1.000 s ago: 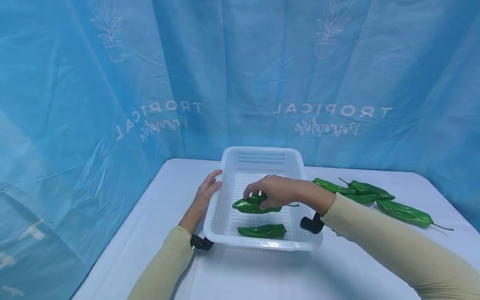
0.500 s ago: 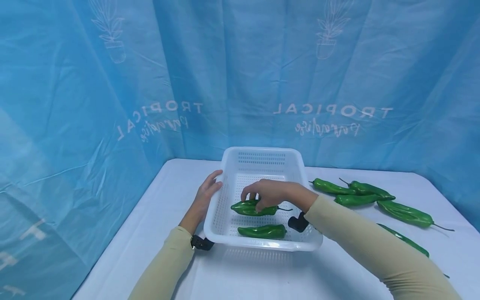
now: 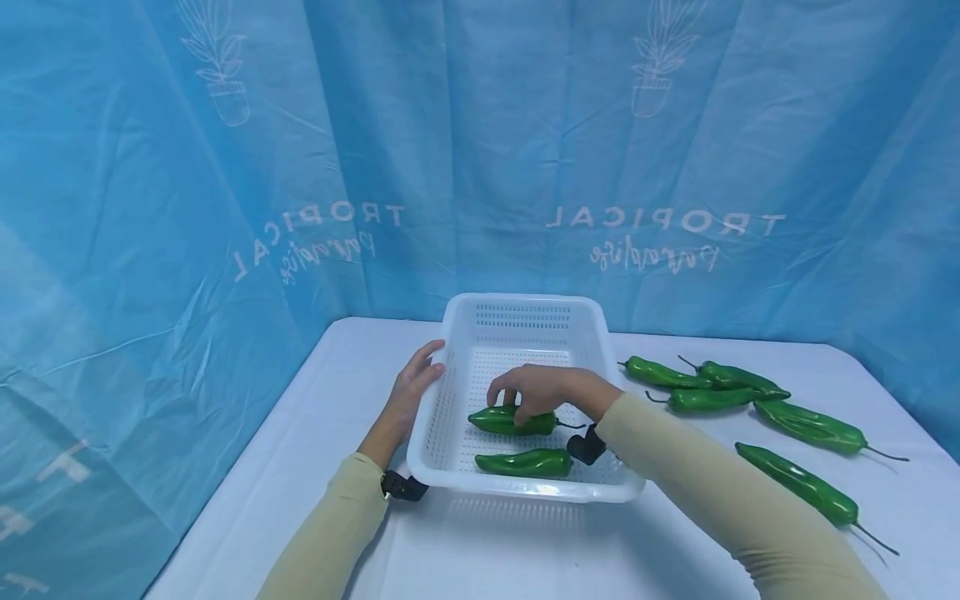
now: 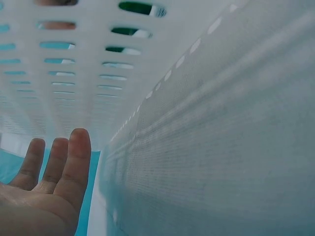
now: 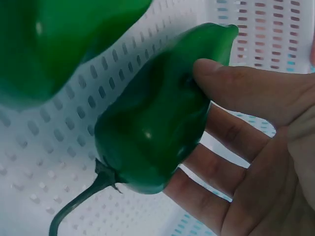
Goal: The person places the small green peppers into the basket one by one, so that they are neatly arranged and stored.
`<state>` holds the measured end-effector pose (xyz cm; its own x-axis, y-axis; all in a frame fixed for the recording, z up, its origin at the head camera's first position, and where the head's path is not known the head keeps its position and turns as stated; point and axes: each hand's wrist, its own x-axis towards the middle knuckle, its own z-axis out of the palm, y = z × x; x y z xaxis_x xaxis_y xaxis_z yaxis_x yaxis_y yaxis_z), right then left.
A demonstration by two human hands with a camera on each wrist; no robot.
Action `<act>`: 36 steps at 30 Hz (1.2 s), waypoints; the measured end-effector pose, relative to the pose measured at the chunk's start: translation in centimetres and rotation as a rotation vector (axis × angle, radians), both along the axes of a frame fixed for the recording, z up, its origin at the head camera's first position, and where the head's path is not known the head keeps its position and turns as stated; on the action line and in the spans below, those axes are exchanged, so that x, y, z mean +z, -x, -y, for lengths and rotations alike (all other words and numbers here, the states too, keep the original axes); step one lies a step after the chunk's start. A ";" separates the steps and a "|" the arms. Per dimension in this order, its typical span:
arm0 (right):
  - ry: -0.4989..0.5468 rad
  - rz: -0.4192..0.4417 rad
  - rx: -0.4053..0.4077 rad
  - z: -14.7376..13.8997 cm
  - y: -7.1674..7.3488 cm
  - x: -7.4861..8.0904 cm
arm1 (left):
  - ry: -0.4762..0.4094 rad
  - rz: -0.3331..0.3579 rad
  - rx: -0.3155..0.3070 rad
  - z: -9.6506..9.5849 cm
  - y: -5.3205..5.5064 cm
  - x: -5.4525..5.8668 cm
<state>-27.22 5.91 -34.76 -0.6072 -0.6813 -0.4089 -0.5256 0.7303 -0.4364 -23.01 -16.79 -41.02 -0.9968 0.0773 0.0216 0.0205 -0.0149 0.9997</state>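
Note:
A white perforated plastic basket [image 3: 525, 491] stands on the table. Inside it, my right hand [image 3: 536, 388] holds a green pepper [image 3: 498, 421] between thumb and fingers, its stem pointing right. The right wrist view shows the thumb on one side of this pepper [image 5: 152, 123] and fingers along the other. A second green pepper [image 3: 525, 463] lies in the basket nearer its front wall. My left hand [image 3: 415, 385] touches the basket's left side, its thumb near the rim. In the left wrist view, that hand's straight fingers [image 4: 78, 157] stand beside the slotted basket wall.
Right of the basket, several green peppers [image 3: 810, 427] lie grouped on the white tablecloth [image 3: 510, 558]. One pepper [image 3: 798, 483] lies closer, beside the right sleeve [image 3: 697, 475]. A blue curtain [image 3: 495, 167] hangs behind the table.
My right hand has lowered the pepper slightly toward the basket's floor and front. The right forearm has shifted left, uncovering a pepper on the table. My left hand has stayed in place.

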 end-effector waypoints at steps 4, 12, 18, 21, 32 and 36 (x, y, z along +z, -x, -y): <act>-0.028 0.005 0.010 0.3 0.1 -0.3 | -0.001 0.010 0.002 0.1 0.0 0.0; -0.041 0.014 0.029 0.6 0.2 -0.9 | -0.014 0.009 0.002 -0.1 -0.2 0.3; -0.038 0.059 0.001 0.5 0.4 -1.1 | 0.001 0.013 0.015 -0.1 -0.2 0.3; -0.040 0.087 0.007 0.4 0.5 -1.2 | -0.002 0.016 0.013 -0.1 -0.1 0.2; -0.056 0.229 0.011 0.1 0.4 -0.8 | 0.003 0.011 0.006 0.0 0.1 0.0; -0.070 0.264 -0.012 0.2 0.4 -0.6 | -0.009 0.010 0.000 0.1 0.0 0.0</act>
